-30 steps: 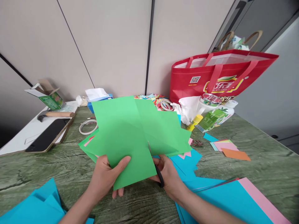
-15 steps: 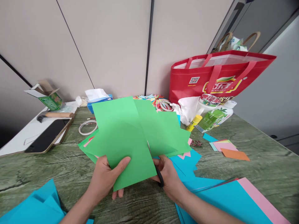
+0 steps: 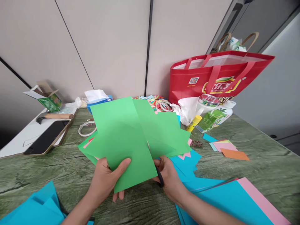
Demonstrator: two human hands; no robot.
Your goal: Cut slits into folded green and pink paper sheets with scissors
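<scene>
A sheet of green paper (image 3: 119, 137) is held up over the table, tilted toward me. My left hand (image 3: 109, 178) grips its lower left part, thumb on top and fingers underneath. Scissors (image 3: 159, 178) with black handles are in my right hand (image 3: 167, 175), at the sheet's right edge. Only a short bit of blade shows there; the rest is hidden by the paper. More green paper (image 3: 172, 134) lies behind the held sheet, above pink and blue pieces.
Blue paper stacks lie at the lower left (image 3: 35, 206) and lower right (image 3: 229, 197). Behind are a glue stick (image 3: 194, 123), a red bag (image 3: 185, 89), a tissue box (image 3: 99, 100) and a tape roll (image 3: 81, 128). A phone (image 3: 47, 137) and a hammer (image 3: 58, 116) are at left.
The view has shifted very slightly. Both hands, the green sheet and the scissors keep nearly the same places.
</scene>
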